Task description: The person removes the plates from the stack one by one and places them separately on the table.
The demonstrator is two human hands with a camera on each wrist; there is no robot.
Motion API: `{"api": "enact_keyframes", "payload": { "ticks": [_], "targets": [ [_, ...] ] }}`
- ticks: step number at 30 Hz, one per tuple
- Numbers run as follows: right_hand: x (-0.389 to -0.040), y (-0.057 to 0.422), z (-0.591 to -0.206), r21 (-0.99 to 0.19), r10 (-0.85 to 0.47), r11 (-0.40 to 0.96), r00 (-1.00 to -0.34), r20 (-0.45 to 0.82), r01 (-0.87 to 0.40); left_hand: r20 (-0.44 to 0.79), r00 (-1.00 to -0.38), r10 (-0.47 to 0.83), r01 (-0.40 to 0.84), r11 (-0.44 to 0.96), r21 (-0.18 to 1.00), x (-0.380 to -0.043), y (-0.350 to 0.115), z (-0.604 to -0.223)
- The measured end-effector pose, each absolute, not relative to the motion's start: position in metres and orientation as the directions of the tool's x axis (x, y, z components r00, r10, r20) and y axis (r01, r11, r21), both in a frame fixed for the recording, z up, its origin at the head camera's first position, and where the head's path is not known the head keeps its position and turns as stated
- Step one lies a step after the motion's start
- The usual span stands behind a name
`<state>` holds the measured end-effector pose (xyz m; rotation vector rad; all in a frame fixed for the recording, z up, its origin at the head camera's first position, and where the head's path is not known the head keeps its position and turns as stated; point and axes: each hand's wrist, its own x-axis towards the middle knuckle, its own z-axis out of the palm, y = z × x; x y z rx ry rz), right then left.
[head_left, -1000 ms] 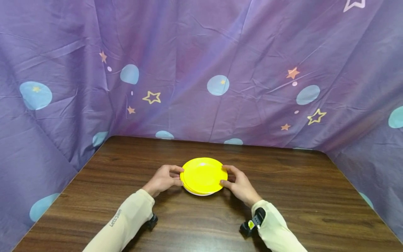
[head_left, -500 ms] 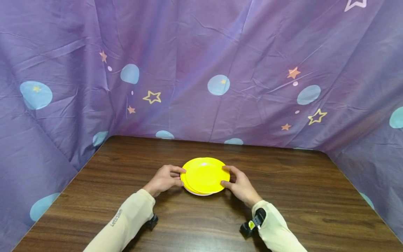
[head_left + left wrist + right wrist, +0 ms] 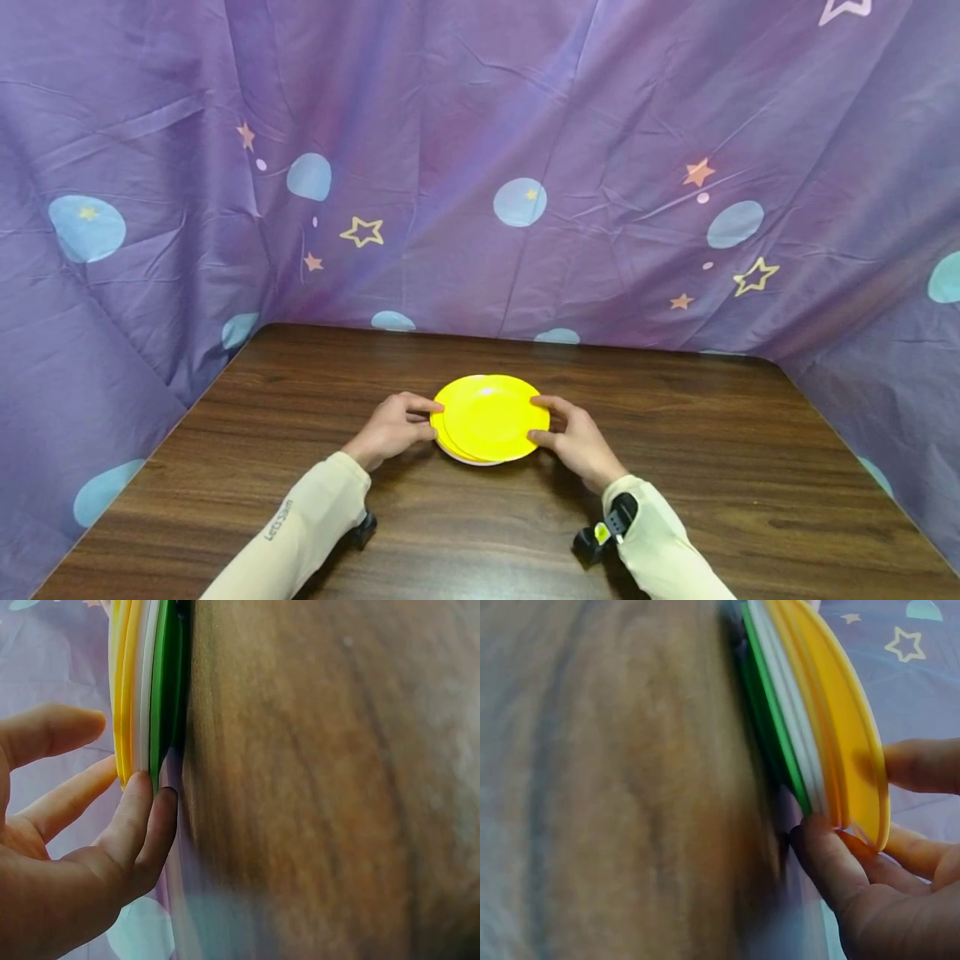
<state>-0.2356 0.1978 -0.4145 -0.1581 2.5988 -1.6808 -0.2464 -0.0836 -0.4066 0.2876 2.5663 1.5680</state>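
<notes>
A stack of round plates lies on the table. The top yellow plate [image 3: 497, 418] is shifted right over another yellow plate [image 3: 452, 389]. Beneath the yellow ones, the right wrist view shows white plates [image 3: 789, 686] and a green plate [image 3: 759, 682] at the bottom. My right hand [image 3: 579, 439] pinches the top plate's right rim, one digit on its upper face and others at its underside. On the opposite side my left hand [image 3: 388, 429] touches the stack's edge with extended fingertips. One digit [image 3: 60, 729] stands apart from the plates in the left wrist view.
The brown wooden table [image 3: 675, 467] extends around the stack on all sides. A purple curtain [image 3: 450, 125] with stars and blue circles hangs behind and at both sides. A dark wrist camera [image 3: 592, 546] sits beneath the right wrist.
The top yellow plate has slid slightly right, baring more of the yellow plate beneath. My right hand has shifted right with it, while the left hand has barely moved.
</notes>
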Motion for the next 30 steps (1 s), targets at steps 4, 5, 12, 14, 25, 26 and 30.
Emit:
{"api": "enact_keyframes", "payload": {
  "ticks": [4,5,12,14,25,26,30],
  "targets": [
    [-0.236,0.201,-0.412,-0.932,-0.109,0.361,-0.994,0.001,-0.041,0.004,-0.977,0.214,0.102,0.449,0.888,-0.246,-0.084,-0.407],
    [-0.236,0.202,-0.412,-0.936,-0.099,0.352,-0.995,-0.008,-0.028,0.006,-0.977,0.214,0.104,0.448,0.888,-0.247,-0.084,-0.408],
    [-0.237,0.208,-0.407,-0.958,-0.044,0.285,-0.998,-0.054,0.039,0.002,-0.976,0.217,0.101,0.449,0.888,-0.246,-0.084,-0.408],
    [-0.237,0.209,-0.405,-0.965,-0.028,0.256,-0.998,-0.062,0.052,-0.004,-0.976,0.218,0.097,0.452,0.887,-0.246,-0.084,-0.408],
    [-0.237,0.216,-0.398,-0.975,0.055,0.199,-0.994,-0.089,0.099,0.007,-0.977,0.213,0.106,0.455,0.884,-0.245,-0.084,-0.407],
    [-0.237,0.217,-0.397,-0.975,0.060,0.196,-0.994,-0.092,0.102,0.009,-0.977,0.212,0.107,0.456,0.884,-0.245,-0.083,-0.407],
    [-0.237,0.222,-0.397,-0.974,0.074,0.189,-0.991,-0.111,0.123,0.002,-0.979,0.204,0.099,0.467,0.879,-0.246,-0.083,-0.407]
  ]
}}
